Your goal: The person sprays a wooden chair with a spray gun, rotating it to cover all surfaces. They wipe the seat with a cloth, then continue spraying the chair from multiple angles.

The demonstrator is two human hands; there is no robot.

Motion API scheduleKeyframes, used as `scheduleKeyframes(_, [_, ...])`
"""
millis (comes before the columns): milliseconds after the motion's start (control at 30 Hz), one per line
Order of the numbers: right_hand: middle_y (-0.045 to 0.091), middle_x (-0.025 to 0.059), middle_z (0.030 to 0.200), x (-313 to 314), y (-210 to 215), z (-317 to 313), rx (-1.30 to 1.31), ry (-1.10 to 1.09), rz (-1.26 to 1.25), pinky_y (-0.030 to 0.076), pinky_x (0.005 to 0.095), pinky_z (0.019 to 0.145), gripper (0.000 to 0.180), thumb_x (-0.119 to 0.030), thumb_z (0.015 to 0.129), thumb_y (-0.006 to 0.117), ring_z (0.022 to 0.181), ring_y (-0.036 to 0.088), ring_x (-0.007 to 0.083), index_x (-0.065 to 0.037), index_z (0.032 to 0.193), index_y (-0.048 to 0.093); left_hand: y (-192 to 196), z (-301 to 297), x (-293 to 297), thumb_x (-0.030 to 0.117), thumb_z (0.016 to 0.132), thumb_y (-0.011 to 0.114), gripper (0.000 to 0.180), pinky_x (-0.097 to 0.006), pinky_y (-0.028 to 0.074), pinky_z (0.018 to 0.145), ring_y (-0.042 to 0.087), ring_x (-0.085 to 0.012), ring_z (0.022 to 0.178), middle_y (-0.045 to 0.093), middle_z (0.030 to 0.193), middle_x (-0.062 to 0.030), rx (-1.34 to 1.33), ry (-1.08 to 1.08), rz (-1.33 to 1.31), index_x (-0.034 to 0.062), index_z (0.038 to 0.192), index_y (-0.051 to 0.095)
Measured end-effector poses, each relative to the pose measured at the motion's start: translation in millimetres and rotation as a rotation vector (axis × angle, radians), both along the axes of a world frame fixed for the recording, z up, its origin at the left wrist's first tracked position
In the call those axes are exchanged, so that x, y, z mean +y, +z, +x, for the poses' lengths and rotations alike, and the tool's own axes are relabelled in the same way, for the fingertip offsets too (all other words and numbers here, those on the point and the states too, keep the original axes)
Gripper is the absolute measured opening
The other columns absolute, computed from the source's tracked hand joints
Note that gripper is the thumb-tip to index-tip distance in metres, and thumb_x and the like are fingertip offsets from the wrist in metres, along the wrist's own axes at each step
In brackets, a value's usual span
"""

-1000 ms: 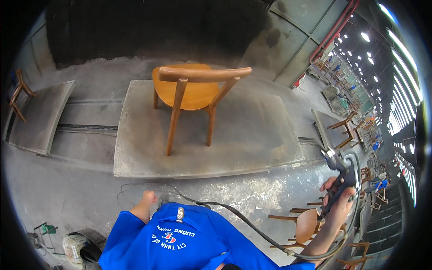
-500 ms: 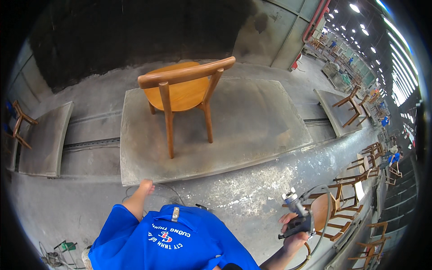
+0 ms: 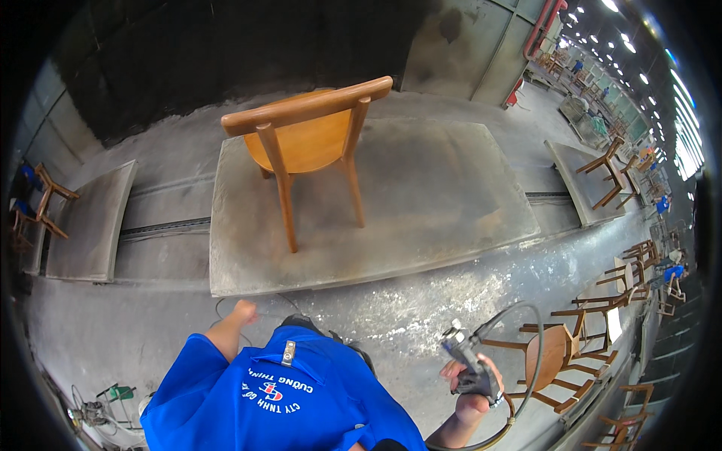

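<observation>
A brown wooden chair (image 3: 312, 143), its back toward me, stands upright on a wide grey platform (image 3: 451, 188). My right hand (image 3: 474, 404), at the lower right, is wrapped round the grip of a metal spray gun (image 3: 470, 359). A hose (image 3: 538, 361) loops from the gun round the right of that hand. My left hand (image 3: 243, 312) hangs in front of the platform's near edge with its fingers curled closed; whether anything is in them is hidden. A thin dark line (image 3: 219, 307) curves beside and behind it. Neither hand touches the chair.
More platforms stand left (image 3: 90, 225) and right (image 3: 583, 177), with chairs on them, linked by a floor track (image 3: 165, 228). Several wooden chairs (image 3: 553, 357) crowd the right side. A dark wall (image 3: 248, 52) rises behind. Equipment (image 3: 94, 413) stands lower left. Other people work far right.
The view has shifted, so the chair and platform sit slightly higher. My right hand and the spray gun have moved left, and the gun has turned. My left hand stays low and closed.
</observation>
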State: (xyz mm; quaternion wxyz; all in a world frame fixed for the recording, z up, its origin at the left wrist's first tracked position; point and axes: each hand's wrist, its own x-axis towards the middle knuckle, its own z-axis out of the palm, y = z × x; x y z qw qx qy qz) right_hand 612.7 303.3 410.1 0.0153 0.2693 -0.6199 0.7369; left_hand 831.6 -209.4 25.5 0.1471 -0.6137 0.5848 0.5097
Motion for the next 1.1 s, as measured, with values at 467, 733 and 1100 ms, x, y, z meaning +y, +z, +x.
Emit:
scheduleKeyframes(467, [0.059, 0.0103, 0.081, -74.1, 75.8, -45.8, -0.181, -0.547, 0.061, 0.04, 0.0229, 0.048, 0.098, -0.091, 0.074, 0.044, 0.071, 0.062, 0.0197, 0.003, 0.099, 0.057, -45.3, -67.5, -186.5, 0.042, 0.102, 0.049, 0.05, -0.058, 0.052, 0.087, 0.063, -0.0372, 0.106, 0.062, 0.125, -0.0198, 0.488, 0.473, 0.313, 0.0044, 0.135, 0.049])
scheduleKeyframes(733, [0.058, 0.01, 0.075, -138.3, 75.6, -7.0, -0.453, -0.433, 0.3, 0.034, 0.0208, 0.041, 0.086, -0.085, 0.081, 0.048, 0.066, 0.064, 0.0192, -0.003, 0.108, 0.054, 100.1, -232.2, -326.3, 0.056, 0.107, 0.021, 0.07, -0.05, 0.041, 0.111, 0.045, -0.0363, 0.138, 0.041, 0.154, -0.0182, 0.953, 0.672, 0.367, 0.007, 0.157, 0.021])
scheduleKeyframes(1100, [0.066, 0.0065, 0.077, -191.6, -9.2, 23.4, -0.725, -0.595, 0.562, 0.04, 0.0217, 0.044, 0.061, -0.058, 0.104, 0.042, 0.055, 0.056, 0.0093, -0.001, 0.117, 0.06, 202.3, -361.2, -311.1, 0.058, 0.105, 0.031, 0.068, -0.05, 0.035, 0.116, 0.046, -0.0353, 0.135, 0.047, 0.149, -0.0156, 1.115, 0.616, 0.457, 0.004, 0.143, 0.046])
